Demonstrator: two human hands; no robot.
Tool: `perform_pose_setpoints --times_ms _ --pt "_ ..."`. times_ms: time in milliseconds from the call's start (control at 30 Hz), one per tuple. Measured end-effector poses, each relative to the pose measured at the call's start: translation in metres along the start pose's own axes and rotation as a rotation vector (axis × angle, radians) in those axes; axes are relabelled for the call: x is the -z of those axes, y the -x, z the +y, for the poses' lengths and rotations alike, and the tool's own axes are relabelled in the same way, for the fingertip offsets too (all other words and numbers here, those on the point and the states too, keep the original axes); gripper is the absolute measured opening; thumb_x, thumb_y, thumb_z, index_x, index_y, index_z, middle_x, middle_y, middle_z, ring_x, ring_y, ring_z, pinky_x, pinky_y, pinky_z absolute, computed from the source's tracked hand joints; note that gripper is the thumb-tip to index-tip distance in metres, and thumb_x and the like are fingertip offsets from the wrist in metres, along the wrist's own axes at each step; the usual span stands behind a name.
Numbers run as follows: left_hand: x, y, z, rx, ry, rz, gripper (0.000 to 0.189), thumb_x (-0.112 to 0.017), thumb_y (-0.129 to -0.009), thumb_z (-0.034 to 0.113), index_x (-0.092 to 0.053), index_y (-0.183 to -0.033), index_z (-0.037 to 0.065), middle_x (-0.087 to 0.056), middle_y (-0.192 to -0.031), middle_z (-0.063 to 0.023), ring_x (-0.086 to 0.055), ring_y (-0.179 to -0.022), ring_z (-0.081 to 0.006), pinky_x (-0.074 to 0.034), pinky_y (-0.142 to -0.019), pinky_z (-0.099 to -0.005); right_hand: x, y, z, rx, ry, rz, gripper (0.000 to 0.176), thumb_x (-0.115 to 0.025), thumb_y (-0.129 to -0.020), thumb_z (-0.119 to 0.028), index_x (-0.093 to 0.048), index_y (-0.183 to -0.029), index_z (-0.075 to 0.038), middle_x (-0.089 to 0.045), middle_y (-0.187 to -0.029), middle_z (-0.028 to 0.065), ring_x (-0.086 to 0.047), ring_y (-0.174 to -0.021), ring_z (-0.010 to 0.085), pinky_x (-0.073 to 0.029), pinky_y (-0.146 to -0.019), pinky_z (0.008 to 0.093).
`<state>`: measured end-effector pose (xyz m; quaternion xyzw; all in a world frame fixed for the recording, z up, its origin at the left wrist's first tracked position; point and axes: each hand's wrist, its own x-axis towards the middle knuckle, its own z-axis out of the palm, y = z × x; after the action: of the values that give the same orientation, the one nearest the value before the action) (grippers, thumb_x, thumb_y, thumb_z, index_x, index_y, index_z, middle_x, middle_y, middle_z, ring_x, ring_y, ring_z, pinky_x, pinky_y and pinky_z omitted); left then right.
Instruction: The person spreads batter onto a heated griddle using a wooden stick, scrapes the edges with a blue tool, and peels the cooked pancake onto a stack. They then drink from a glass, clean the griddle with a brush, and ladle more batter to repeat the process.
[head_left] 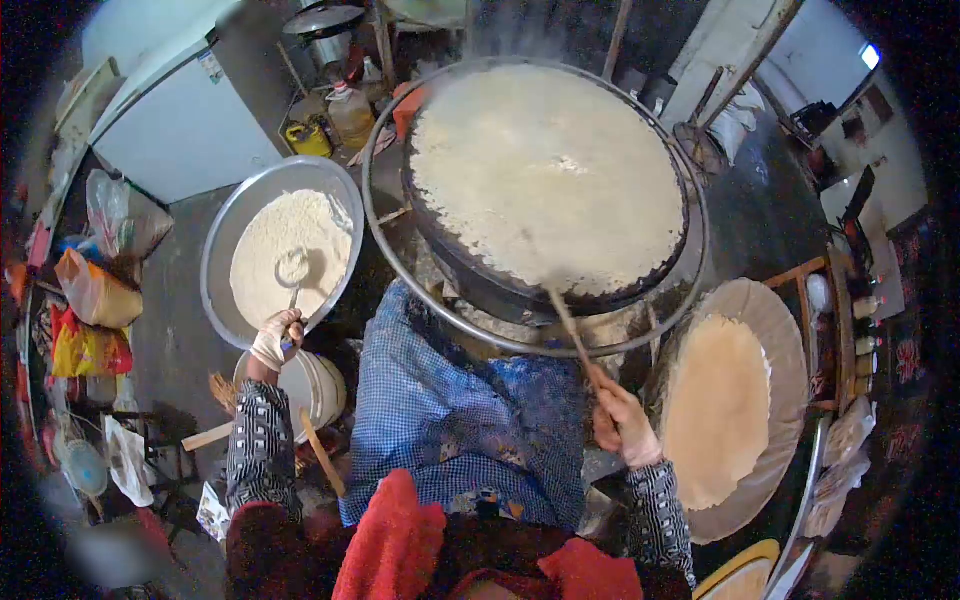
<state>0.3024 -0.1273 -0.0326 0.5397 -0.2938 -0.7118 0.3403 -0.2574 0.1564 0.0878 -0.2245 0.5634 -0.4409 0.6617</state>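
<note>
The stick point(567, 322) is in the right hand point(622, 420). The fingers point(604, 428) are closed fully around its lower end. The stick goes up and away from the person, and its far end lies on the near edge of the pancake point(545, 170). The pancake is pale and covers almost the whole round griddle point(470, 285), with steam above its far side. A metal ring point(372, 225) goes around the griddle.

The left hand point(275, 338) is well apart from the right one, at the near rim of the basin point(215, 250). Its fingers point(290, 322) are closed around the handle of the ladle point(292, 266). The bowl of the ladle sits in the white batter point(265, 285) that fills the basin.

The blue checked apron point(460, 420) lies between the two arms and hides the floor below the griddle. On the right, just beside the griddle, a round tray point(790, 340) carries a stack point(715, 410) of finished pancakes. A white bucket point(322, 385) stands under the left wrist, partly hidden by the sleeve. Behind the basin there is a white freezer point(180, 130), and a yellow jug point(308, 138) stands near it.
</note>
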Motion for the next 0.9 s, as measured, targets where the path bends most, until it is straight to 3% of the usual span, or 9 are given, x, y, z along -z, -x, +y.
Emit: perform_pose_setpoints --times_ms 33,67,100,167,233,400,533,767,900 --pt "0.036 -0.02 -0.018 -0.047 -0.37 -0.016 0.017 -0.06 -0.087 0.018 -0.056 -0.091 0.002 -0.06 -0.087 -0.0158 -0.055 -0.056 -0.0167 -0.05 -0.05 -0.0291 0.002 0.006 0.004 0.038 -0.069 0.048 0.054 -0.051 -0.095 -0.031 -0.038 -0.141 -0.008 -0.039 -0.049 -0.0042 -0.033 -0.035 0.0061 -0.025 -0.033 0.0218" --pt "0.07 -0.055 -0.043 -0.063 -1.117 0.088 0.029 -0.058 -0.088 0.027 -0.057 -0.102 0.001 -0.059 -0.106 -0.0225 -0.061 -0.082 -0.0316 -0.051 -0.075 -0.0431 0.007 0.009 0.008 0.07 -0.04 0.135 0.053 -0.05 -0.095 -0.032 -0.038 -0.141 -0.008 -0.038 -0.048 -0.0041 -0.033 -0.035 0.0063 -0.025 -0.033 0.0216" --pt "0.047 -0.046 -0.04 -0.059 -1.112 0.08 0.029 -0.058 -0.088 0.027 -0.057 -0.102 0.001 -0.059 -0.106 -0.0225 -0.061 -0.082 -0.0316 -0.051 -0.075 -0.0431 0.006 0.011 0.005 0.065 -0.035 0.143 0.053 -0.05 -0.095 -0.032 -0.038 -0.141 -0.008 -0.038 -0.048 -0.0041 -0.033 -0.035 0.0063 -0.025 -0.033 0.0216" --pt "-0.061 -0.007 -0.006 -0.67 -1.563 0.523 0.044 -0.057 -0.087 0.031 -0.053 -0.118 0.0 -0.049 -0.126 -0.0265 -0.049 -0.115 -0.0397 -0.039 -0.097 -0.0491 0.002 0.011 -0.007 0.231 0.038 0.292 0.057 -0.049 -0.096 -0.038 -0.034 -0.142 -0.007 -0.034 -0.046 -0.0045 -0.032 -0.036 0.0056 -0.028 -0.033 0.0218" --pt "-0.125 -0.008 0.026 -0.795 -1.583 0.325 0.054 -0.057 -0.087 0.032 -0.047 -0.13 0.002 -0.042 -0.136 -0.0226 -0.038 -0.128 -0.0373 -0.029 -0.106 -0.0474 0.018 -0.005 -0.014 0.332 0.044 0.331 0.055 -0.045 -0.098 -0.036 -0.031 -0.145 -0.01 -0.032 -0.046 -0.0055 -0.031 -0.035 0.0054 -0.028 -0.033 0.0212" --pt "-0.198 -0.061 0.04 -1.293 -1.783 -0.242 0.055 -0.056 -0.084 0.044 -0.054 -0.123 0.004 -0.051 -0.126 -0.0206 -0.038 -0.127 -0.0375 -0.022 -0.11 -0.0503 0.043 -0.073 -0.036 0.406 0.022 0.43 0.055 -0.045 -0.098 -0.038 -0.025 -0.148 -0.023 -0.023 -0.052 -0.0077 -0.021 -0.04 0.004 -0.02 -0.035 0.0199" --pt "-0.225 -0.058 0.055 -0.962 -2.155 -0.393 0.062 -0.052 -0.079 0.06 -0.062 -0.103 0.004 -0.057 -0.11 -0.021 -0.045 -0.12 -0.0379 -0.017 -0.112 -0.0498 0.034 -0.106 -0.03 0.273 -0.049 0.399 0.054 -0.048 -0.097 -0.037 -0.029 -0.146 -0.026 -0.028 -0.052 -0.0072 -0.025 -0.038 0.0057 -0.022 -0.034 0.0208" --pt "-0.276 0.0 -0.004 -0.957 -2.137 -0.296 0.06 -0.05 -0.079 0.061 -0.065 -0.096 0.006 -0.059 -0.097 -0.018 -0.052 -0.105 -0.0341 -0.027 -0.104 -0.0475 -0.002 -0.103 -0.023 0.134 0.1 0.306 0.043 -0.05 -0.097 -0.033 -0.043 -0.139 -0.026 -0.036 -0.052 -0.0079 -0.031 -0.037 0.0052 -0.028 -0.032 0.023" --pt "-0.359 0.058 -0.047 -0.563 -1.948 -0.41 0.069 -0.058 -0.078 0.052 -0.051 -0.125 0.002 -0.057 -0.106 -0.0197 -0.05 -0.108 -0.0356 -0.03 -0.103 -0.047 -0.022 -0.102 -0.019 0.145 0.175 0.264 0.039 -0.05 -0.097 -0.026 -0.05 -0.135 -0.022 -0.045 -0.055 -0.0055 -0.036 -0.038 0.0055 -0.03 -0.031 0.0235"
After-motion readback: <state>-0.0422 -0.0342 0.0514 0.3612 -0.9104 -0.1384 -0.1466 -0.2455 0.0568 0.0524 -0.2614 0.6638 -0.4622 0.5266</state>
